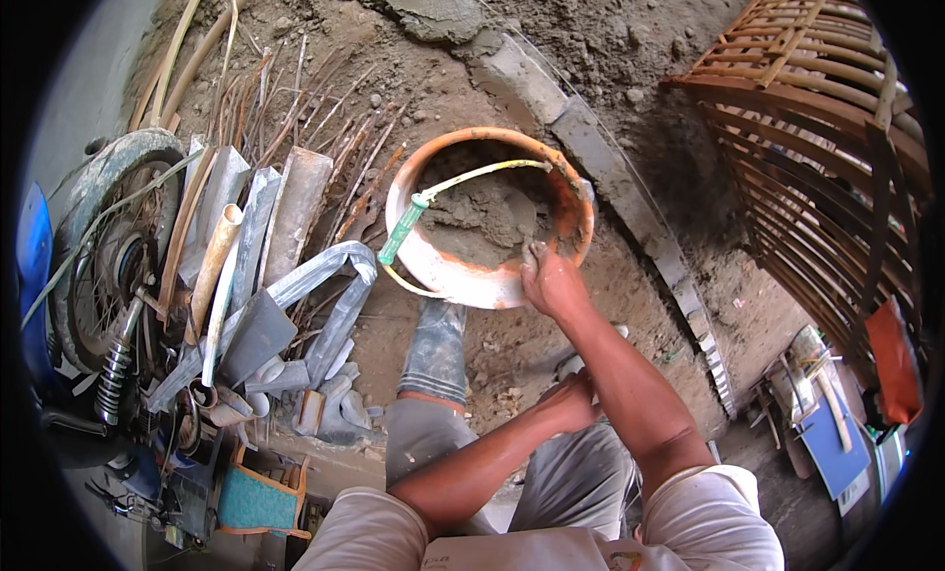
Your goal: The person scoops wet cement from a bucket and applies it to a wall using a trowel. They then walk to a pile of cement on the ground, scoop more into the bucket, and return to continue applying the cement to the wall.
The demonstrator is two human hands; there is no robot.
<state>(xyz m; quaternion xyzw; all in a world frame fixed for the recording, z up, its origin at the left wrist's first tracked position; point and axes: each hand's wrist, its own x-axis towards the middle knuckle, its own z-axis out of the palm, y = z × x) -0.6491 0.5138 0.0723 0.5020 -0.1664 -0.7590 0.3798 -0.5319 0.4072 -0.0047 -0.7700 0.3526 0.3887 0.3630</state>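
Note:
A round bucket (409,238), orange and smeared with white, holds wet grey mortar (477,212). Its rope handle has a green grip (405,228) and lies across the opening to the left. My right hand (553,278) is closed at the near right rim, fingertips just inside. A smooth grey patch lies beside those fingers; whether they grip the rim or a tool is hidden. Lower down, my left hand (574,402) is closed near my right knee, partly behind my right forearm. I cannot make out what it holds. My muddy grey boot (435,349) stands just below the bucket.
A low block edging (591,143) with a taut string runs diagonally beyond the bucket. Slatted wooden panels (812,167) stand at right. Metal channels (315,276), thin sticks and a motorcycle wheel (123,246) crowd the left. A blue board (834,443) lies lower right.

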